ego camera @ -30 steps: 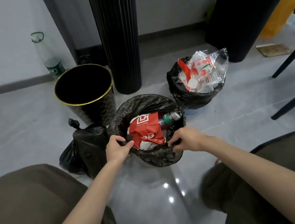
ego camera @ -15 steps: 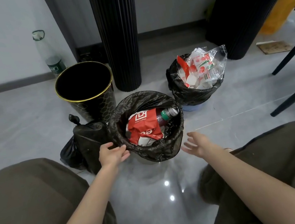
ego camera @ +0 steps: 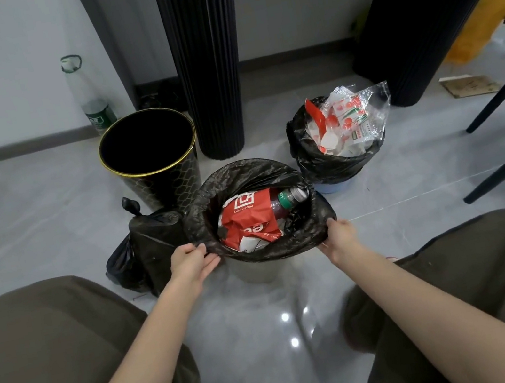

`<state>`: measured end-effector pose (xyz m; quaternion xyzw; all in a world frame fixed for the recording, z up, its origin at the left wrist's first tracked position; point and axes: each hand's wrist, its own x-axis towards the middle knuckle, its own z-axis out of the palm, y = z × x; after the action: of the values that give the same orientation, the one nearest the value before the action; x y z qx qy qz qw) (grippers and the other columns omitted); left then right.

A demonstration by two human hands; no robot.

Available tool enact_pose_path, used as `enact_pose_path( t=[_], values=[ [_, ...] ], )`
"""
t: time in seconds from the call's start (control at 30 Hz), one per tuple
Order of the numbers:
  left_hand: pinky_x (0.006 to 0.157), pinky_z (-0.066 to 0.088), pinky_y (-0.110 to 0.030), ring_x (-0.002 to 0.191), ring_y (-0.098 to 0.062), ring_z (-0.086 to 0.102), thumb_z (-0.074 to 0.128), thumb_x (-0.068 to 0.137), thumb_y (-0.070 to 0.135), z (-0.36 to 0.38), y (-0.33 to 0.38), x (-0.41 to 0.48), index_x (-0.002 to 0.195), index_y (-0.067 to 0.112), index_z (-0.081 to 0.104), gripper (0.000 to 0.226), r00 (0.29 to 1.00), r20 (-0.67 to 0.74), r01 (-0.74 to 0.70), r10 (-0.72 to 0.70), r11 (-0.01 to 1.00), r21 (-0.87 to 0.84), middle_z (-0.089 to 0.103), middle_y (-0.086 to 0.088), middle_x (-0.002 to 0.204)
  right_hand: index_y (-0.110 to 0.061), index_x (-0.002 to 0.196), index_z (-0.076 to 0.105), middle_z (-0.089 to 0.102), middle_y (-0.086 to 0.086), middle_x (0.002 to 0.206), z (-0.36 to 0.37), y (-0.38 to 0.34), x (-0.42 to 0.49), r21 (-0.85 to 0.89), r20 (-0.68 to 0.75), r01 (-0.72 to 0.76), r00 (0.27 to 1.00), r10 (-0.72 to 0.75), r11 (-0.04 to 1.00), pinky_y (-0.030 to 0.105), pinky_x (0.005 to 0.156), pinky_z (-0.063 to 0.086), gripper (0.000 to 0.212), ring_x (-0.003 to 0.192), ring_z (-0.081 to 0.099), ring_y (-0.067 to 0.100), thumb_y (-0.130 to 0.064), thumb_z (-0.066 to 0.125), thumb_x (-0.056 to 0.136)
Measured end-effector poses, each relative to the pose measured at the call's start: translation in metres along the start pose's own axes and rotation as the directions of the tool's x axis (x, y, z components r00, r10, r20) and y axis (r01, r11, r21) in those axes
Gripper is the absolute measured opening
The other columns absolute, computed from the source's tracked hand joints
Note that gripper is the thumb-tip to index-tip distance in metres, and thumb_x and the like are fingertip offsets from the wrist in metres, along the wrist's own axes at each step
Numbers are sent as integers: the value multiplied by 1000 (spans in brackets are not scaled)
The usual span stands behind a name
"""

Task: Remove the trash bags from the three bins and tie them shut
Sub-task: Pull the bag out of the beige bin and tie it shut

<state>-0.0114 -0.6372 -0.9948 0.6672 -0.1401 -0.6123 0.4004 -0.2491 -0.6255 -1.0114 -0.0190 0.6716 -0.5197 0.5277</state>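
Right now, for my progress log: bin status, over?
Left hand, right hand grip middle bag rim. Bag in bin, untied. Tied bag crowds left side.

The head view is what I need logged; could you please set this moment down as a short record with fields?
left hand: grips the near left rim of the middle bag
right hand: grips its near right rim
middle bag contents: red paper bag, plastic bottle
gold-rimmed bin: no liner, nothing visible inside
tied bag: on the floor beside that bin, knotted
far bag: in its blue bin, untied, full of wrappers
progress: one of three bags tied
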Motion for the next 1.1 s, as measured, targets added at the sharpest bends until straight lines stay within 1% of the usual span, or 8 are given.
enact_pose_path(
  t=[0.1, 0.3, 0.43, 0.6, 0.7, 0.83, 1.0, 1.1],
  values=[
    [88, 50, -40, 92, -35, 63, 39, 98, -3, 2, 3, -5, 107, 5, 43, 13, 998, 5, -55, 55, 998, -25, 53, -26, 118, -16, 89, 52, 64, 17, 102, 6, -11, -5, -198, -39, 283, 954, -296, 938, 53, 89, 52, 9, 93, 62, 33, -18, 45, 95],
    [79, 55, -38, 68, -19, 56, 38, 99, 2, 6, 24, -18, 124, -1, 45, 26, 986, 75, -147, 146, 989, 5, 46, -11, 76, -8, 94, 54, 54, 0, 74, 15, -44, -48, -502, 212, 678, 698, -684, 537, 39, 75, 44, 20, 76, 54, 22, -22, 41, 100],
    [71, 54, -31, 64, -16, 53, 40, 99, 6, 2, 36, -25, 110, 7, 47, 13, 985, 82, -159, 151, 982, 104, 49, -6, 72, -19, 90, 51, 54, 4, 64, 15, -59, -61, -520, 231, 721, 634, -738, 458, 52, 60, 52, 19, 58, 55, 29, -30, 39, 99],
    [70, 54, -32, 66, -13, 53, 44, 97, 18, 2, 48, -18, 99, 8, 56, 16, 958, 39, -267, 284, 838, 475, 56, -4, 80, -16, 101, 51, 54, -5, 70, 16, -77, -67, -685, 318, 692, 564, -762, 226, 42, 71, 48, 11, 77, 57, 21, -21, 47, 93],
    [82, 54, -39, 90, -21, 57, 50, 90, 41, -2, 67, -6, 110, 11, 54, 36, 938, 53, -304, 342, 739, 601, 57, -7, 104, -15, 107, 50, 54, -2, 97, 23, -88, -61, -714, 376, 689, 530, -760, 127, 35, 79, 45, 23, 100, 49, 20, -21, 56, 86],
    [100, 44, -47, 120, -32, 47, 53, 88, 45, 4, 85, 9, 133, 13, 41, 56, 947, 69, -265, 314, 642, 720, 46, -13, 134, -15, 119, 54, 53, 5, 123, 43, -98, -48, -742, 567, 643, 450, -690, -190, 39, 96, 39, 38, 117, 41, 26, -38, 56, 89],
    [92, 38, -34, 127, -32, 44, 52, 94, 36, 25, 86, 28, 139, 2, 38, 58, 986, 33, -142, 161, 732, 666, 47, -14, 138, -14, 130, 48, 48, 11, 133, 73, -102, -21, -780, 621, 541, 604, -500, -315, 46, 102, 37, 46, 127, 39, 32, -38, 52, 91],
    [102, 41, -36, 122, -34, 50, 56, 90, 37, 26, 77, 43, 136, 0, 44, 60, 995, 16, -85, 95, 787, 611, 52, -16, 135, -12, 133, 43, 49, 14, 133, 84, -106, -1, -840, 541, 449, 731, -415, -305, 48, 101, 38, 47, 126, 43, 35, -36, 50, 93]
  ],
)
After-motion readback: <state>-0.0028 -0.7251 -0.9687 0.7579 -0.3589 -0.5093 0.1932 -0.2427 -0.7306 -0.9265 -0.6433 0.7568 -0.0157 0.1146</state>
